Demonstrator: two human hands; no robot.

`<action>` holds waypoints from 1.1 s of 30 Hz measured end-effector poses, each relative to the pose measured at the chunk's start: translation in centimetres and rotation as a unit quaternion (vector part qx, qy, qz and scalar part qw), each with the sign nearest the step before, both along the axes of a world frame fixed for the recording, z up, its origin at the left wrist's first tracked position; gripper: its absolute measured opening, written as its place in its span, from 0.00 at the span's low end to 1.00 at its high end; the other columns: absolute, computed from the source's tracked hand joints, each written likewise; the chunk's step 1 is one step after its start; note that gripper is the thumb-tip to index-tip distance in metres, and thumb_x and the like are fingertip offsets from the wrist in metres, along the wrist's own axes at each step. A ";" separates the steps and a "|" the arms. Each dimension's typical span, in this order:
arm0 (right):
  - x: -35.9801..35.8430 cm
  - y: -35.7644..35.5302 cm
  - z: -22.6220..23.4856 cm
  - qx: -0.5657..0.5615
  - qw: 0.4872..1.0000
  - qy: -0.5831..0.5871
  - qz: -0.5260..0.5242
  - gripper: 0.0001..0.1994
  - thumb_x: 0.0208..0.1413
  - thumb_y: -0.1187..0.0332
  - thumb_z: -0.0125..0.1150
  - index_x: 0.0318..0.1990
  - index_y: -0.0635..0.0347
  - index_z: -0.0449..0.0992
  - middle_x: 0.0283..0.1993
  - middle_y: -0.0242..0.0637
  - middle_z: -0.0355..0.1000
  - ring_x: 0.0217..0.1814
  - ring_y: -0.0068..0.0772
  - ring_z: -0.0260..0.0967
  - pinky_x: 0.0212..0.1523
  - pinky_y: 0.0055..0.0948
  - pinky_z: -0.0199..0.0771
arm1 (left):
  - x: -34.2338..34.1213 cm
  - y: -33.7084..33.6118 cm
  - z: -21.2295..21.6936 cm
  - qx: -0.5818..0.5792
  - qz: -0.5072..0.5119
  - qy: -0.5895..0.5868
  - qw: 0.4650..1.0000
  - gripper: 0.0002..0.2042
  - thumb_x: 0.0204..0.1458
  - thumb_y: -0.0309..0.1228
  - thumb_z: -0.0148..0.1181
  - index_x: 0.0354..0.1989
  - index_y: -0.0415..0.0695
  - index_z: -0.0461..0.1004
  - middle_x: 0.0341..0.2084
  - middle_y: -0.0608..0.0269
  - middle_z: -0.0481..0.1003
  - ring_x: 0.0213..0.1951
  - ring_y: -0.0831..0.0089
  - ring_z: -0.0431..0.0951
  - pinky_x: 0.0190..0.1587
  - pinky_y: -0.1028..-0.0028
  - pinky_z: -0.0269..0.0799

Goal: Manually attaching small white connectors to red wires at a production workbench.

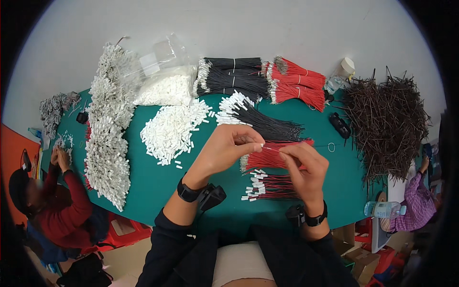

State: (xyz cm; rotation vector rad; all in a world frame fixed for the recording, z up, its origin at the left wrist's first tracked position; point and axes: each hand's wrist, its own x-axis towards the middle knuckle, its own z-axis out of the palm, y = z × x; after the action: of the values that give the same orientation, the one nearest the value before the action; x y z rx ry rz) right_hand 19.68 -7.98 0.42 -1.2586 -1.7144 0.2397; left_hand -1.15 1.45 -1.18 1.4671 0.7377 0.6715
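Over the middle of the green table (205, 184), my left hand (229, 146) pinches a small white connector housing (261, 145) between thumb and fingertips. My right hand (307, 167) is closed to its right, its fingertips on a thin wire whose end meets the housing; how far it sits inside is too small to tell. Beneath the hands lies a bundle of red wires (267, 157). Nearer me is a group of red and black wires (279, 187) with white housings on their left ends. Beyond my hands, black wires (267, 122) with white housings fan out.
A pile of loose white housings (167, 131) lies left, before a clear bag of them (167, 91). Farther left is a long heap of white-ended wires (107, 158). Tied black (234, 76) and red bundles (299, 83) stand behind. Right are dark wires (387, 124) and a bottle (382, 209).
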 end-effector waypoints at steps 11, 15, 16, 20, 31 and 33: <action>0.3 0.3 0.4 0.075 0.996 -0.038 0.007 0.09 0.44 0.82 0.73 0.35 0.65 0.83 0.31 0.39 0.77 0.30 0.36 0.74 0.31 0.30 0.72 | 0.1 -1.0 1.0 0.013 -0.014 0.006 1.000 0.07 0.56 0.25 0.68 0.40 0.36 0.83 0.33 0.64 0.83 0.36 0.80 0.80 0.44 0.78 0.76; 0.4 0.1 0.2 0.071 0.997 -0.039 -0.009 0.10 0.43 0.82 0.73 0.34 0.64 0.83 0.32 0.38 0.77 0.31 0.37 0.73 0.32 0.31 0.72 | 0.2 -0.8 0.7 -0.003 -0.017 -0.013 1.000 0.07 0.57 0.24 0.67 0.41 0.35 0.82 0.33 0.63 0.83 0.37 0.80 0.81 0.44 0.79 0.76; 0.4 0.1 0.2 0.071 0.997 -0.039 -0.009 0.10 0.43 0.82 0.73 0.34 0.64 0.83 0.32 0.38 0.77 0.31 0.37 0.73 0.32 0.31 0.72 | 0.2 -0.8 0.6 -0.003 -0.017 -0.013 1.000 0.07 0.57 0.24 0.67 0.41 0.35 0.82 0.33 0.63 0.83 0.37 0.80 0.81 0.44 0.79 0.76; 0.6 0.1 0.2 0.073 0.996 -0.050 -0.016 0.10 0.42 0.81 0.74 0.34 0.62 0.83 0.32 0.36 0.76 0.34 0.37 0.73 0.34 0.32 0.72 | 0.1 -0.8 0.5 -0.004 -0.020 -0.024 0.999 0.07 0.57 0.23 0.67 0.42 0.35 0.81 0.34 0.63 0.83 0.38 0.79 0.82 0.44 0.79 0.77; 0.8 0.1 0.3 0.092 0.993 -0.074 -0.010 0.09 0.42 0.79 0.74 0.33 0.60 0.83 0.33 0.35 0.76 0.36 0.38 0.73 0.40 0.34 0.70 | 0.2 -0.7 0.3 -0.019 -0.030 -0.038 0.999 0.07 0.58 0.23 0.66 0.43 0.35 0.81 0.34 0.63 0.83 0.38 0.79 0.82 0.45 0.79 0.77; 0.8 0.2 0.3 0.097 0.992 -0.081 -0.005 0.09 0.42 0.79 0.73 0.33 0.60 0.83 0.33 0.34 0.76 0.36 0.38 0.73 0.40 0.34 0.69 | 0.1 -0.8 0.3 -0.021 -0.027 -0.036 0.999 0.06 0.58 0.23 0.66 0.42 0.35 0.81 0.34 0.63 0.83 0.38 0.79 0.82 0.45 0.79 0.77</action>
State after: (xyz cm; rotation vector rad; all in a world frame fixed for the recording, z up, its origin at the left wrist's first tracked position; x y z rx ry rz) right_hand 20.48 -7.82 0.74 -1.1691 -1.8199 -0.0366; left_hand -1.01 0.67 -0.85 1.4120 0.6507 0.6612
